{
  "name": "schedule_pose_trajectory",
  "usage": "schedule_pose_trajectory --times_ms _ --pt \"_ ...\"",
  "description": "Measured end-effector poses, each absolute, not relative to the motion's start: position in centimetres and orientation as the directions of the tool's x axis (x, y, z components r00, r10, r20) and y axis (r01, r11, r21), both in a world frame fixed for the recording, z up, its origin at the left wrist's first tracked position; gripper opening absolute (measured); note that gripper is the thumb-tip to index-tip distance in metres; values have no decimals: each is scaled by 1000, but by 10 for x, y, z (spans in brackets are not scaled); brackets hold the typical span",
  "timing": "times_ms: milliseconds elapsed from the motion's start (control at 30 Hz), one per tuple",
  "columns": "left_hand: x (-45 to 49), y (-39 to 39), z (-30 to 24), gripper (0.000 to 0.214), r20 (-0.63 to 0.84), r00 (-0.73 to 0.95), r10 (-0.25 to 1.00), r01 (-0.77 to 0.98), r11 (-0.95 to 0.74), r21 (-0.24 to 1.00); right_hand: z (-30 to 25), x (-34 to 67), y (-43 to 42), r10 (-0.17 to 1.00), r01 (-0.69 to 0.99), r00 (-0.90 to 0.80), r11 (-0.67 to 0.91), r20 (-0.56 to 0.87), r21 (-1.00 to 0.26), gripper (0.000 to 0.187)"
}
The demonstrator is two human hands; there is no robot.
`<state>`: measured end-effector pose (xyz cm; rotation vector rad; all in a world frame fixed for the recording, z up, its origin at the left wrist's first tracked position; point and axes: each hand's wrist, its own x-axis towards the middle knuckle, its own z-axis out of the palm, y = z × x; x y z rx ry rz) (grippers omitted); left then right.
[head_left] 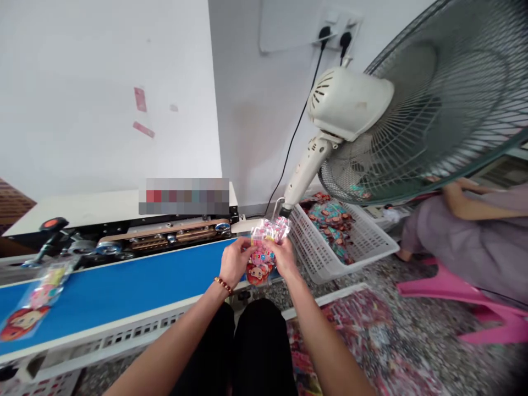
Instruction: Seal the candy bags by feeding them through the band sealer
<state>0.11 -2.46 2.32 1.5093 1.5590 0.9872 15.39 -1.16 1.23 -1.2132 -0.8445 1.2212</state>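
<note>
Between both hands, above the near end of the blue conveyor belt, is a bunch of clear plastic packets with pink contents and a red-haired cartoon face at the bottom. My left hand, with a beaded bracelet at its wrist, pinches the left edge of the packets. My right hand grips them from the right, its thumb across the front. How many packets are in the bunch I cannot tell. One similar packet lies flat on the belt at the far left, its cartoon face toward the near edge.
A sealing machine with rollers runs along the belt's back side. A large fan leans over the right. Below it stands a white basket of packets; more pink packets lie lower right. A person sits near a pink stool.
</note>
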Motion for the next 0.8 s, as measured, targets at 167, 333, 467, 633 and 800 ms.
schedule_pose_trajectory --times_ms 167,333,467,633,800 --pt "-2 -22 13 22 0 -76 997 193 15 981 6 158 -12 974 -298 177 -86 -143 -951 46" --pt "-15 -29 31 37 -12 3 1000 31 12 999 8 163 -12 959 -317 252 -46 -131 -947 44" --pt "-23 -32 49 38 36 -39 999 23 -35 999 13 171 -12 950 -335 281 -32 -132 -942 44" --pt "-18 -15 48 45 -94 -35 995 -125 89 988 7 178 -10 945 -335 308 -2 -112 -942 42" --pt "-12 8 30 48 -391 -85 916 -134 378 916 0 181 -9 929 -375 347 10 -130 -927 43"
